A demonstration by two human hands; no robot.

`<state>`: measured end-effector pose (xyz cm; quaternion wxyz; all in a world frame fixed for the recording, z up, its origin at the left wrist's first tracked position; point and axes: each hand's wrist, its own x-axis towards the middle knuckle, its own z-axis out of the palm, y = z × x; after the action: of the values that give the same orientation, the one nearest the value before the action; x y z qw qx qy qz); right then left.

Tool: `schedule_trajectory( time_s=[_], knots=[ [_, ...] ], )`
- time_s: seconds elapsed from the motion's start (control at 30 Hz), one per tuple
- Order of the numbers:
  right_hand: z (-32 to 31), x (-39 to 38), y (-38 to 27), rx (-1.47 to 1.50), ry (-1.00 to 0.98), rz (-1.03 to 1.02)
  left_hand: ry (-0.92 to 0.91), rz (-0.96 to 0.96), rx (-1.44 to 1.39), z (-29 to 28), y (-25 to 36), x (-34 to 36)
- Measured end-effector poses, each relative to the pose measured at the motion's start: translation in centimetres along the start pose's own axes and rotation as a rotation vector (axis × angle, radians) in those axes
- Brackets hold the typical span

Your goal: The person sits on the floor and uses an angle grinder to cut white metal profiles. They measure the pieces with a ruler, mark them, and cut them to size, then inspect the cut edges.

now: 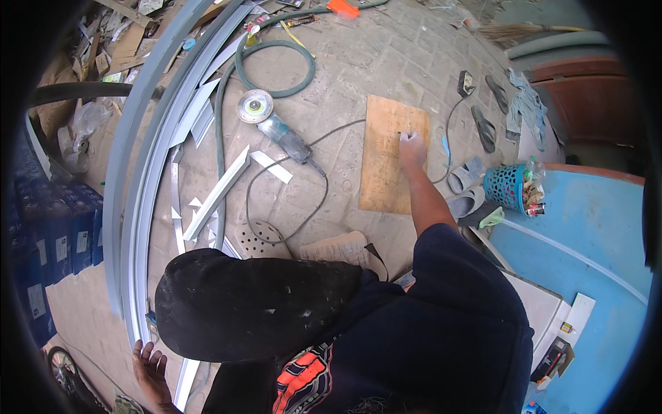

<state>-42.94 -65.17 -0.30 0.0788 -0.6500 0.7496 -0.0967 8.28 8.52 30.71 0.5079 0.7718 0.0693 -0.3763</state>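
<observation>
My right hand (413, 148) is closed in a pinch over a plywood board (383, 183) that lies flat on the floor. Whatever the fingers hold is too small to make out; faint marks show on the wood beside them. At the lower left, my left hand (151, 372) has its fingers apart, with the tips at the near end of long grey metal profiles (138, 172). Nothing shows in that hand. Between the profiles and the board rests an angle grinder (286, 138) with a pale disc, its cord looping over the floor.
Cut white profile pieces (219, 194) lie left of the grinder's cord. A green hose (309, 72) coils beyond it. Slippers (485, 129) and a turquoise basket (504, 186) stand at the right, by a blue panel (586, 234). Blue boxes (65, 234) are stacked at the left.
</observation>
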Motion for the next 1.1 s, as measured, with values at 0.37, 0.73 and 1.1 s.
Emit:
schedule_trajectory(
  time_s=[0.37,0.73,1.1],
  knots=[
    [0.5,4.1,-3.5,-0.257,-0.158,-0.090,0.062,0.106,-0.017,0.8,2.1,-1.6],
    [-1.4,2.4,2.6,0.038,-0.057,0.073,0.020,0.084,-0.016,1.1,2.4,-1.2],
    [-1.0,-12.4,15.7,0.033,-0.037,0.047,-0.030,0.128,-0.022,0.3,1.8,-1.3]
  ],
)
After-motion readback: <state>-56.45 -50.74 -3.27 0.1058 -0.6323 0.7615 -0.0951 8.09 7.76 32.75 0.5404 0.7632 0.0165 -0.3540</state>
